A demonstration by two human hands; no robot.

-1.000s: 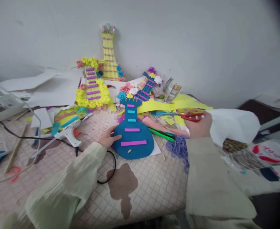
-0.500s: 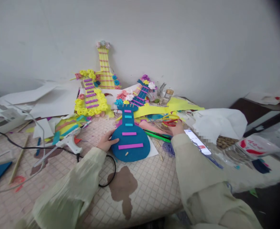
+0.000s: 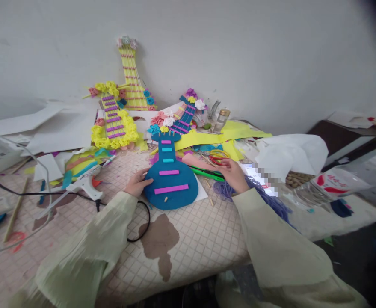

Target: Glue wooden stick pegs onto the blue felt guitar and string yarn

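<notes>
My left hand [image 3: 137, 182] grips the left edge of a blue guitar-shaped cutout [image 3: 171, 199], thumb on its face and fingers at its rim. The cutout lies on the table with magenta and light-blue strips across it, short pegs at its head and a small wooden piece near its bottom. To the right, my right hand [image 3: 234, 174] is closed with its fingertips at the red-and-yellow handles of a pair of scissors [image 3: 216, 160]; the blades are hard to make out. Just left of that hand lies a green-and-black tool [image 3: 208, 173]. Purple yarn [image 3: 224, 190] runs beneath its wrist.
Decorated yellow guitars [image 3: 131, 85] and a smaller blue one [image 3: 184, 117] stand at the back. A glue gun [image 3: 87, 186] with its cord lies left. Right are a lit phone [image 3: 260, 177], a plastic bottle [image 3: 329, 184] and a white bag [image 3: 293, 154]. Yellow paper [image 3: 203, 139] lies behind.
My right hand has drawn back toward me and slightly left, the scissors shifting with it. More purple yarn shows beside the wrist. The view has tilted a little; my left hand stays on the cutout.
</notes>
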